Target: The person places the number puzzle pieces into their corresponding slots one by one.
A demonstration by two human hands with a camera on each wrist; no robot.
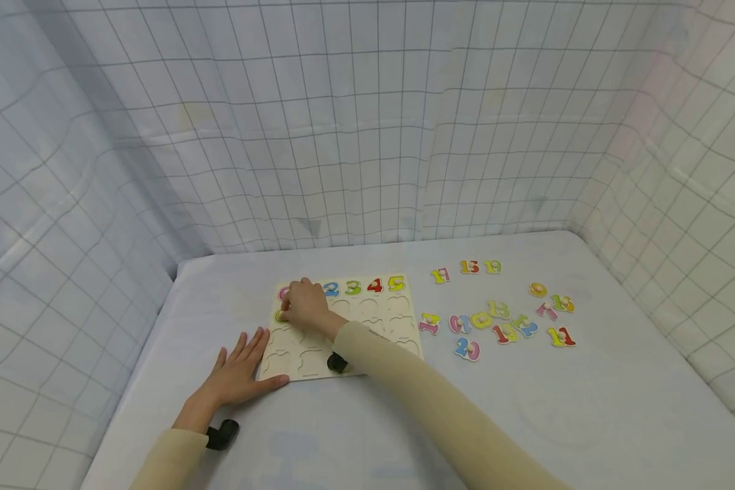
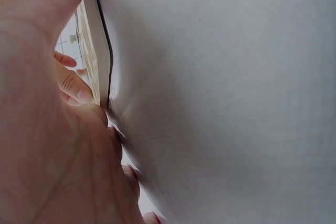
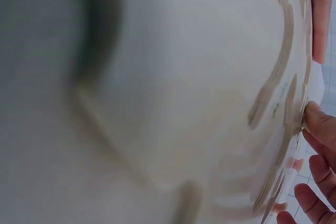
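Note:
A pale wooden number puzzle board point(image 1: 311, 373) lies on the table, its recesses outlined by grooves. Along its top row sit a blue 2 point(image 1: 331, 289), green 3 point(image 1: 353, 287), red 4 point(image 1: 375, 285) and yellow 5 point(image 1: 396, 283); a pink piece point(image 1: 282, 293) at that row's left end is partly hidden. My right hand point(image 1: 307, 306) reaches across the board and pinches a green number piece point(image 1: 279, 316) at the second row's left end; fingers cover its shape. My left hand point(image 1: 239, 374) rests at the board's near left corner, fingers straight, thumb along the front edge point(image 2: 100, 51).
Several loose number pieces lie right of the board, among them a blue-and-pink 20 point(image 1: 467, 349), a yellow-and-red 11 point(image 1: 561, 337), a 17 point(image 1: 440, 275) and an orange round piece point(image 1: 537, 289). Grid-patterned curtains point(image 1: 367, 136) hang behind the white table point(image 1: 343, 442) and at both sides.

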